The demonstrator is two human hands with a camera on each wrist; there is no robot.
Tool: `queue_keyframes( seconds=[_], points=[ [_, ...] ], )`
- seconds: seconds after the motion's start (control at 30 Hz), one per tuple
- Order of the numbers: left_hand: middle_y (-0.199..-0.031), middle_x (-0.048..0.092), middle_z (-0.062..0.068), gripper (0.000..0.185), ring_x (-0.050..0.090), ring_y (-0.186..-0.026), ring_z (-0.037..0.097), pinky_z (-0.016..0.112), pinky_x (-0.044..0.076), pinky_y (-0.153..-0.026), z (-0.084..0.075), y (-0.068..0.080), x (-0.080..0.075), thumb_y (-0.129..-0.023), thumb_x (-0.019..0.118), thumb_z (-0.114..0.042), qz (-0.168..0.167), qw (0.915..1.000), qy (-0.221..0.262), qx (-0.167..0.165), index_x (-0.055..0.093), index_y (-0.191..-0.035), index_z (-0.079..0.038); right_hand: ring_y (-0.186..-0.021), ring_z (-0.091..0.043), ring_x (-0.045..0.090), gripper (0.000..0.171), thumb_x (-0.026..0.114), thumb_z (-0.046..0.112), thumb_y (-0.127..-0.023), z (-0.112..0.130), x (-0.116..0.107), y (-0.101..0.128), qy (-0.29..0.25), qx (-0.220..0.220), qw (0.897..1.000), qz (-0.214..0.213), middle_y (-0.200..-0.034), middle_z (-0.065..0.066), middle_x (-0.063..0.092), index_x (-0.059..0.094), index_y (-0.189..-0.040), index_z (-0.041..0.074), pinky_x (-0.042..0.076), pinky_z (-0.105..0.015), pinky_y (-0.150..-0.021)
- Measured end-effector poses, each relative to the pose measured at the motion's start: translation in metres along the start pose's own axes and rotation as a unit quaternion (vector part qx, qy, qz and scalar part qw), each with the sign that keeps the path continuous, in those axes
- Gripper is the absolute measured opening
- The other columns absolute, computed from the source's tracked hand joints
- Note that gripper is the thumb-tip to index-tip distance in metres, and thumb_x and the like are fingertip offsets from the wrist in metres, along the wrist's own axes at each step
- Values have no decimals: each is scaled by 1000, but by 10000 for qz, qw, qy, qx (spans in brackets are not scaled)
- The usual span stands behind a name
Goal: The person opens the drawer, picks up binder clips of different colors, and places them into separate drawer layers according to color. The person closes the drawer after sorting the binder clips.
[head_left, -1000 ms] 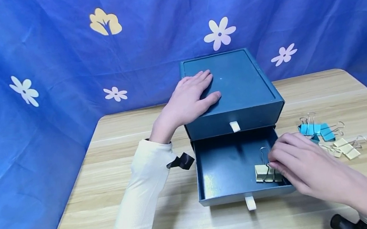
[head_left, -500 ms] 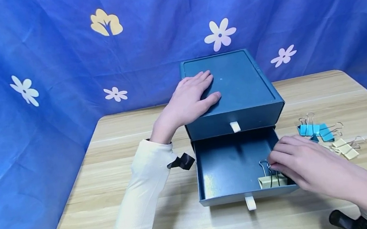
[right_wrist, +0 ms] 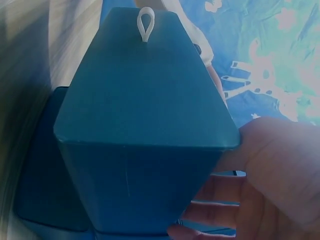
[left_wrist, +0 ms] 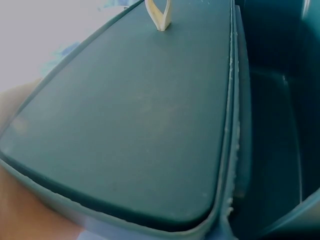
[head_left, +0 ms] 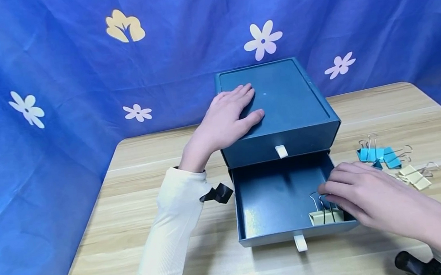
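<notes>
A teal two-drawer box (head_left: 281, 98) stands on the wooden table (head_left: 166, 162). My left hand (head_left: 228, 116) lies flat on its lid, fingers straight. The upper drawer is closed and shows a cream pull tab (head_left: 281, 151). The lower drawer (head_left: 272, 195) is pulled out. A few cream binder clips (head_left: 325, 216) lie in its front right corner. My right hand (head_left: 332, 190) reaches into that corner, its straight fingers just above the clips and beside their wire handles. In the right wrist view the box (right_wrist: 145, 100) fills the frame, with my fingers (right_wrist: 220, 195) stretched out beside it.
Blue binder clips (head_left: 377, 154) and cream ones (head_left: 413, 177) lie loose on the table to the right of the box. A black object (head_left: 412, 266) sits at the bottom right edge. A blue flowered cloth (head_left: 75, 81) hangs behind and to the left.
The cream clips went from being held up in my right fingers to lying on the drawer floor at the front right. My right fingers slid a little left. The left hand stayed put.
</notes>
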State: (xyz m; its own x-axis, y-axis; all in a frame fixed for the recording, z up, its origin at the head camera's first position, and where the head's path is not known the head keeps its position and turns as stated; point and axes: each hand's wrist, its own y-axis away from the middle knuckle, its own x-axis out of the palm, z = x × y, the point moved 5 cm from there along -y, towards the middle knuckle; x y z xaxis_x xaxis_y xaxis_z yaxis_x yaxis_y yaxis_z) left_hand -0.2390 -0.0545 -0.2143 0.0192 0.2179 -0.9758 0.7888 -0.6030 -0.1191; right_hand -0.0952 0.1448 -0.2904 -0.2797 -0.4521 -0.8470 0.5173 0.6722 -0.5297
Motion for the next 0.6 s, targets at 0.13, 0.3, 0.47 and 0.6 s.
queue_keyframes(
  seconds=[0.13,0.3,0.47,0.6],
  points=[
    [-158,23,7,62,15,-147,19,34,10,-117,0,0,0,-101,40,-43,-2,10000,20,10,29,-151,-8,-84,-9,58,48,30,35,-106,-2,-8,2,8,-153,9995,-276,-91,12,63,72,-96,15,43,-28,-80],
    [-158,23,8,62,15,-147,20,35,10,-117,0,-1,1,-101,41,-42,-14,10000,38,44,30,-151,-7,-83,-12,60,46,34,34,-105,-16,-22,10,188,-83,9977,-646,-91,7,65,71,-93,10,44,-27,-79],
    [-159,22,8,63,15,-147,19,35,10,-117,1,0,1,-101,40,-43,-5,10000,48,23,29,-152,-8,-75,-11,63,51,32,42,-105,-45,-29,26,579,314,9947,-794,-88,5,68,70,-91,11,48,-27,-66],
    [-159,22,8,63,15,-147,20,35,11,-117,1,0,0,-101,41,-43,-16,10000,56,11,29,-152,-7,-72,-17,66,51,35,46,-103,-70,-32,45,808,931,9902,-653,-86,1,71,70,-92,11,49,-30,-62]
  ],
)
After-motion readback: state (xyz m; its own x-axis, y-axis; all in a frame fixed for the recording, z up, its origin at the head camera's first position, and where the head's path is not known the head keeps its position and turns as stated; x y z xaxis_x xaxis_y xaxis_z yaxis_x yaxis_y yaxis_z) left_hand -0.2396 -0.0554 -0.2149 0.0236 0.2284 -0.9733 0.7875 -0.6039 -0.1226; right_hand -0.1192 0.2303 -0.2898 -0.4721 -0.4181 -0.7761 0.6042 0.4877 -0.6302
